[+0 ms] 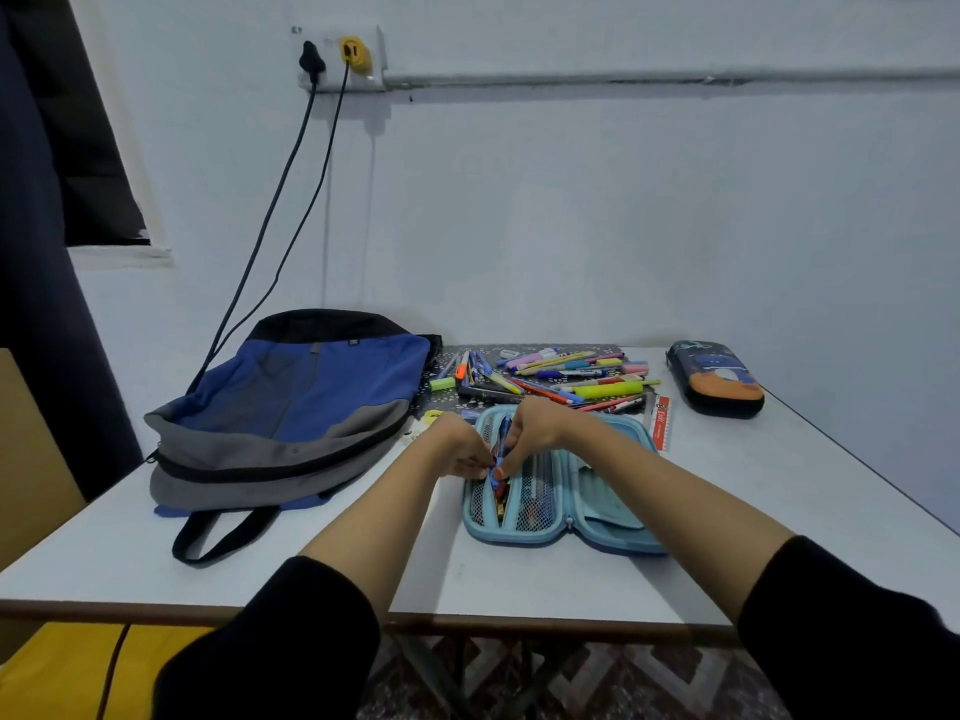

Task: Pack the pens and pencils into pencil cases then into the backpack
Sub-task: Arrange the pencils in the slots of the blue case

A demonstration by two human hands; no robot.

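At six o'clock from the loose pens (pixel 571 379), your left hand (pixel 462 449) and right hand (pixel 532 431) pinched a blue pen (pixel 503 430) in the pencil case (pixel 613 517); forcing it could snag the mesh (pixel 530 504).

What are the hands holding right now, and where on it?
The left hand and right hand both pinch a blue pen near its lower end, over the open case.

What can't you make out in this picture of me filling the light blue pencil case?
Head view:
- What the left hand pinches: the right hand, gripping a blue pen, covers its fingertips.
- Inside of the backpack: its own fabric hides it.
- Contents of the dark pencil case: it is closed.
- Print on the loose pens: too small, blurred.
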